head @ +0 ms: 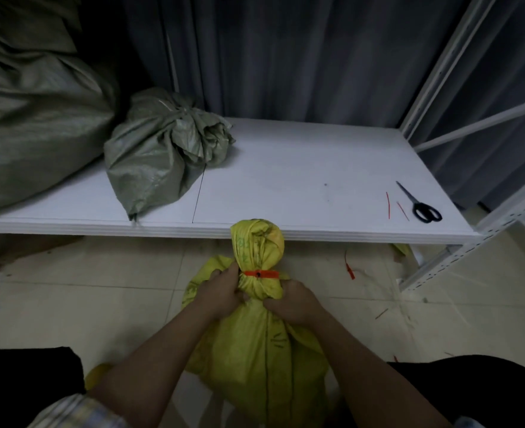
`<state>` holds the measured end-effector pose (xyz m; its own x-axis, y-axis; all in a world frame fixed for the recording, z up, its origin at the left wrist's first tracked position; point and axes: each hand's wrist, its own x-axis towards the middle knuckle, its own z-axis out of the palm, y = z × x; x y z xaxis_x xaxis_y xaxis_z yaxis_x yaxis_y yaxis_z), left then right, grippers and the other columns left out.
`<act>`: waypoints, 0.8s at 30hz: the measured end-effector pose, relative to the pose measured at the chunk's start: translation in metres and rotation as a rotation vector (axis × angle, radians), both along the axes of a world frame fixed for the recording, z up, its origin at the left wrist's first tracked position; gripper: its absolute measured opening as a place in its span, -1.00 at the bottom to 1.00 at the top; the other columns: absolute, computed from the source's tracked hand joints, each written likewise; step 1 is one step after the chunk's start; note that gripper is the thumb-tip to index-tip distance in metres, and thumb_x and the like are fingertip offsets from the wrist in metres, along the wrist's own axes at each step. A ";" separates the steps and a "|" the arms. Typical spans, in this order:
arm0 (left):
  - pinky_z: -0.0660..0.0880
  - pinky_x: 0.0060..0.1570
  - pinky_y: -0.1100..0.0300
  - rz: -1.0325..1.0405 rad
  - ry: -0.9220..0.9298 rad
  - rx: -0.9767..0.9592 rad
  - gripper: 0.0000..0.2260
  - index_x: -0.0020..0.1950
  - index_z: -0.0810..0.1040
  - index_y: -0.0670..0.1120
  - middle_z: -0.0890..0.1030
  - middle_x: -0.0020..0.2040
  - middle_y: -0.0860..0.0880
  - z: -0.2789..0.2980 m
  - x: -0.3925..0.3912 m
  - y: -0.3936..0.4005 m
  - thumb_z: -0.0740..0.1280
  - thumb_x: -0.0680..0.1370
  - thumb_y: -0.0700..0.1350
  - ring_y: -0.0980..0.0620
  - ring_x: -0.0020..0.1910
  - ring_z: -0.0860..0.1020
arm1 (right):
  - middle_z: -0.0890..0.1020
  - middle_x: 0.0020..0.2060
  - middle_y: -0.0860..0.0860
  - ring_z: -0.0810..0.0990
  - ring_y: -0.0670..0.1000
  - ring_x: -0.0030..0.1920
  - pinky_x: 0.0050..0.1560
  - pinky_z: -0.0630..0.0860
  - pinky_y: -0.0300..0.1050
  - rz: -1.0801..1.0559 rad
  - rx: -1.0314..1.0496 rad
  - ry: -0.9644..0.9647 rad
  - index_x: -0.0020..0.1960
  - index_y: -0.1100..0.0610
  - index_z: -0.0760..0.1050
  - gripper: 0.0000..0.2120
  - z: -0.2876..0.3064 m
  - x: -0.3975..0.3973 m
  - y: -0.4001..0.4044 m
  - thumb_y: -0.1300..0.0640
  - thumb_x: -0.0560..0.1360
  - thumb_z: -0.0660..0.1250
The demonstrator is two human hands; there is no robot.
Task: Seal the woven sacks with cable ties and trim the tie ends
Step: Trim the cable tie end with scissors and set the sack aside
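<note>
left hand [221, 293]: grasping yellow sack [255, 350] neck
right hand [292, 301]: grasping same neck
orange cable tie [261, 274]: cinched around the neck
scissors [420, 203]: far right, on shelf [286, 180]

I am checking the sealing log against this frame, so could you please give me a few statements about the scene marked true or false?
1. An orange cable tie circles the gathered neck of the yellow sack. True.
2. The scissors are in the right hand. False: they lie on the white shelf, and the right hand grips the sack just below the tie.
3. The left hand grips the yellow sack's neck. True.
4. The yellow sack sits on the shelf. False: it stands on the floor in front of it.
5. A green sack lies on the shelf, its neck bunched. True.
</note>
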<state>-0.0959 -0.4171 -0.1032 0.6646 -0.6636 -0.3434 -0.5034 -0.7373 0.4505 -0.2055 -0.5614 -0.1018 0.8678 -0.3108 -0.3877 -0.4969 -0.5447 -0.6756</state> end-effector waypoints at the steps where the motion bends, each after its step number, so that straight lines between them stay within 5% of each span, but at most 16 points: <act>1: 0.41 0.10 -0.01 -0.002 -0.008 -0.011 -0.49 0.37 0.21 -0.02 0.44 0.29 -0.08 0.007 -0.001 0.003 0.33 0.51 0.04 -0.15 0.30 0.33 | 0.66 0.00 -0.01 0.60 0.01 0.02 -0.10 0.41 -0.23 0.012 -0.017 -0.012 0.04 0.00 0.60 -0.79 0.007 -0.001 0.003 0.04 0.41 0.38; 4: 0.43 0.13 -0.02 0.009 -0.022 -0.086 -0.47 0.38 0.23 0.00 0.45 0.30 -0.07 0.028 -0.001 0.015 0.35 0.48 0.01 -0.15 0.32 0.35 | 0.66 -0.04 0.00 0.61 0.02 -0.01 -0.14 0.40 -0.23 0.021 -0.050 -0.052 0.00 0.00 0.60 -0.78 0.033 -0.002 0.014 0.00 0.37 0.38; 9: 0.44 0.15 -0.02 0.012 -0.045 -0.147 -0.46 0.39 0.24 -0.02 0.50 0.28 -0.09 0.073 -0.003 0.036 0.36 0.47 0.02 -0.17 0.28 0.42 | 0.60 -0.28 -0.03 0.60 0.02 -0.21 -0.31 0.39 -0.19 0.010 -0.131 -0.090 -0.39 -0.01 0.45 -0.82 0.081 -0.003 0.031 -0.07 0.28 0.37; 18: 0.44 0.20 -0.01 -0.018 -0.084 -0.223 -0.49 0.41 0.29 0.02 0.50 0.30 -0.03 0.158 -0.011 0.058 0.33 0.50 0.03 -0.07 0.23 0.48 | 0.49 -0.49 -0.10 0.46 -0.07 -0.40 -0.34 0.35 -0.18 -0.045 -0.045 -0.245 -0.52 0.04 0.42 -0.74 0.166 -0.017 0.051 0.12 0.32 0.36; 24: 0.43 0.20 0.09 -0.014 -0.202 -0.313 -0.53 0.39 0.34 0.04 0.50 0.30 -0.05 0.225 -0.022 0.054 0.33 0.48 -0.02 -0.08 0.24 0.48 | 0.50 -0.41 0.01 0.45 -0.03 -0.38 -0.33 0.34 -0.16 -0.100 -0.038 -0.406 -0.33 0.12 0.44 -0.86 0.226 -0.029 0.059 0.17 0.36 0.37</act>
<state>-0.1177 -0.3631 0.1218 0.6885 -0.7251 0.0148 -0.6141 -0.5719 0.5439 -0.2347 -0.5022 0.1245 0.9127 -0.4085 -0.0074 -0.2462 -0.5356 -0.8078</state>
